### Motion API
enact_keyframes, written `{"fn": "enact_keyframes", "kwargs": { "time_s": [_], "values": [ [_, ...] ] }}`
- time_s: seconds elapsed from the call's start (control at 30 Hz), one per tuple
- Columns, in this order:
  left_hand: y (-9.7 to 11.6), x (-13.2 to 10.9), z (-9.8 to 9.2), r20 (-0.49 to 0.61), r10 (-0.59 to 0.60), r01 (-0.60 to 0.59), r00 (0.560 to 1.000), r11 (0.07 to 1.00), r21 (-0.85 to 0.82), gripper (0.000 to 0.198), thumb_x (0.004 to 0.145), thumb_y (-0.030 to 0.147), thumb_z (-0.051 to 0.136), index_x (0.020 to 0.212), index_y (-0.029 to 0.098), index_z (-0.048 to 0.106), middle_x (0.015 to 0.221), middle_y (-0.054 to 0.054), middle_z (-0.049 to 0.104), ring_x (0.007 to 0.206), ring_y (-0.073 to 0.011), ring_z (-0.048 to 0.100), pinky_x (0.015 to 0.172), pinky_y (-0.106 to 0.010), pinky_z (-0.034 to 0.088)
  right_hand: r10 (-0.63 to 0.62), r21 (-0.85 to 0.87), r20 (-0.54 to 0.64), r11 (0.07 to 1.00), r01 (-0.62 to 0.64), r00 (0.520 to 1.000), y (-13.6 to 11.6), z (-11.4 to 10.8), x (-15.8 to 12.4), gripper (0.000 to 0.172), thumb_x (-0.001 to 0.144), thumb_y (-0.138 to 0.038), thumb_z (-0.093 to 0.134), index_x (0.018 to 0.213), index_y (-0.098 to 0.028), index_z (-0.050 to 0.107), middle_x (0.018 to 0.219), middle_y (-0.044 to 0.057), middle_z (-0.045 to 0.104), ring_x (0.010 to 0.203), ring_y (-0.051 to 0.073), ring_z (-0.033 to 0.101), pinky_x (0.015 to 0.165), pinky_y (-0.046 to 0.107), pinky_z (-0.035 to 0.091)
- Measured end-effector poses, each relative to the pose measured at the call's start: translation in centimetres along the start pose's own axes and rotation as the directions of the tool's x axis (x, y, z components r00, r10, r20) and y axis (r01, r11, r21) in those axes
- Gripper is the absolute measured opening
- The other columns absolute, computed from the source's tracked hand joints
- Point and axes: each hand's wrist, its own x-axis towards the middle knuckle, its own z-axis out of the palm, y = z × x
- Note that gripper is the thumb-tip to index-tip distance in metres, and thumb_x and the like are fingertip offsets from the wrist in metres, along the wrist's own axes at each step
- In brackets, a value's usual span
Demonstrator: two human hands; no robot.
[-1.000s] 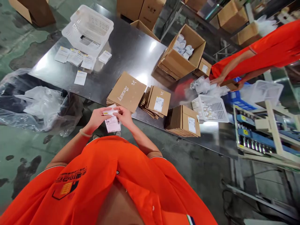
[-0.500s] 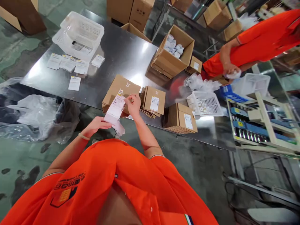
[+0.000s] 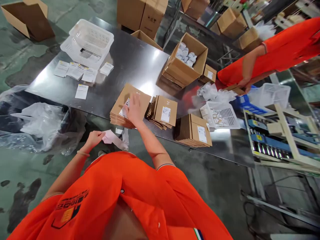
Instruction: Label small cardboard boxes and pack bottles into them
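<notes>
Below the table edge, my left hand (image 3: pixel 94 139) is closed on a strip of pinkish label backing paper (image 3: pixel 113 139), which trails off to the right. My right hand (image 3: pixel 133 108) lies flat, fingers stretched, over a white label (image 3: pixel 124 108) on the top sheet of a stack of flat cardboard boxes (image 3: pixel 140 96). Part of that label is hidden under the hand. Just right of it stands a second stack of flat boxes (image 3: pixel 171 104) with a white label on top. A third stack (image 3: pixel 188 131) leans farther right, also labelled.
On the metal table (image 3: pixel 125 50) stand a white basket (image 3: pixel 91 40), several packs of printed labels (image 3: pixel 75 70), a carton of white rolled items (image 3: pixel 190 60) and a small basket (image 3: pixel 222 115). A bin with plastic (image 3: pixel 42 123) sits left. Another person (image 3: pixel 252 63) handles cardboard at right.
The label has gone from my hands onto the top box. My right hand has flattened over it, and my left hand has drawn back to the lower left with the backing strip.
</notes>
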Motion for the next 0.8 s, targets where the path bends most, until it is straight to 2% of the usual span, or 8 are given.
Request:
{"fn": "enact_keyframes", "kwargs": {
  "time_s": [0.1, 0.17, 0.23, 0.4, 0.5, 0.6, 0.7, 0.8],
  "values": [
    [3.6, 1.6, -0.9, -0.058, 0.133, -0.130, 0.989, 0.990, 0.056, 0.026, 0.075, 0.047, 0.075, 0.079, 0.022, 0.079, 0.056, 0.001, 0.060, 0.058, -0.0202, 0.057, 0.065, -0.030, 0.047, -0.064, -0.022, 0.149, 0.997, 0.068, 0.987, -0.3, 0.5, -0.2, 0.080, 0.112, -0.056, 0.050, 0.175, -0.008, 0.037, 0.184, 0.027, 0.030, 0.175, 0.040, 0.020, 0.140, 0.063, 0.019],
    [6.7, 3.0, -0.8, -0.095, 0.151, -0.153, 0.984, 0.988, -0.016, 0.050, 0.074, 0.037, 0.075, 0.121, 0.019, 0.083, 0.060, 0.003, 0.063, 0.059, -0.0211, 0.059, 0.070, -0.030, 0.051, 0.056, -0.039, 0.092, 0.998, -0.053, 0.994, 1.2, 0.0, 0.0, 0.074, 0.114, -0.048, 0.045, 0.174, -0.005, 0.039, 0.183, 0.029, 0.031, 0.174, 0.041, 0.022, 0.139, 0.066, 0.017],
    [9.3, 4.2, -0.3, -0.121, 0.152, -0.160, 0.981, 0.985, -0.059, 0.072, 0.073, 0.030, 0.074, 0.143, 0.014, 0.075, 0.066, 0.001, 0.067, 0.066, -0.0245, 0.065, 0.078, -0.032, 0.054, 0.202, -0.004, -0.027, 0.979, -0.203, 0.979, 3.6, -1.0, 0.0, 0.071, 0.113, -0.043, 0.043, 0.172, -0.004, 0.040, 0.182, 0.032, 0.032, 0.172, 0.043, 0.026, 0.137, 0.070, 0.021],
    [11.2, 5.2, 1.3, -0.167, 0.144, -0.151, 0.975, 0.988, -0.031, 0.082, 0.071, 0.023, 0.073, 0.152, 0.011, 0.069, 0.088, -0.007, 0.080, 0.090, -0.0327, 0.076, 0.090, -0.037, 0.057, 0.443, 0.158, -0.088, 0.891, -0.426, 0.892, 8.8, -2.5, -2.8, 0.069, 0.107, -0.046, 0.049, 0.160, -0.001, 0.051, 0.163, 0.038, 0.050, 0.155, 0.045, 0.048, 0.127, 0.064, 0.041],
    [11.0, 5.3, 1.6, -0.196, 0.162, -0.162, 0.967, 0.987, 0.015, 0.086, 0.071, 0.023, 0.074, 0.156, 0.014, 0.065, 0.085, -0.005, 0.079, 0.085, -0.0306, 0.075, 0.085, -0.035, 0.058, 0.493, 0.248, -0.057, 0.850, -0.466, 0.868, 9.7, -1.8, -4.9, 0.057, 0.103, -0.047, 0.056, 0.144, -0.009, 0.064, 0.142, 0.029, 0.066, 0.141, 0.039, 0.058, 0.123, 0.056, 0.047],
    [11.3, 5.4, 2.4, -0.174, 0.218, -0.210, 0.960, 0.976, 0.062, 0.069, 0.071, 0.022, 0.074, 0.140, 0.018, 0.076, 0.073, -0.002, 0.073, 0.077, -0.0291, 0.072, 0.080, -0.033, 0.055, 0.492, 0.370, -0.031, 0.814, -0.447, 0.870, 9.3, -0.8, -5.9, 0.040, 0.098, -0.042, 0.062, 0.128, -0.017, 0.071, 0.127, 0.019, 0.073, 0.129, 0.033, 0.064, 0.117, 0.049, 0.053],
    [12.2, 4.8, 3.8, -0.069, 0.267, -0.266, 0.961, 0.964, 0.026, 0.060, 0.072, 0.023, 0.074, 0.131, 0.018, 0.081, 0.066, 0.001, 0.066, 0.068, -0.0253, 0.066, 0.076, -0.032, 0.053, 0.589, 0.566, 0.029, 0.657, -0.499, 0.807, 9.7, -1.3, -6.2, 0.036, 0.094, -0.038, 0.064, 0.124, -0.019, 0.069, 0.108, 0.009, 0.075, 0.098, 0.025, 0.069, 0.093, 0.040, 0.062],
    [12.8, 3.6, 4.5, 0.040, 0.288, -0.287, 0.957, 0.957, -0.026, 0.051, 0.078, 0.032, 0.075, 0.127, 0.018, 0.082, 0.064, 0.003, 0.065, 0.061, -0.0212, 0.060, 0.070, -0.031, 0.049, 0.723, 0.720, 0.006, 0.477, -0.505, 0.691, 12.5, -4.5, -6.8, 0.033, 0.094, -0.035, 0.062, 0.122, -0.019, 0.068, 0.086, -0.001, 0.067, 0.070, 0.017, 0.059, 0.066, 0.029, 0.055]
  ]
}}
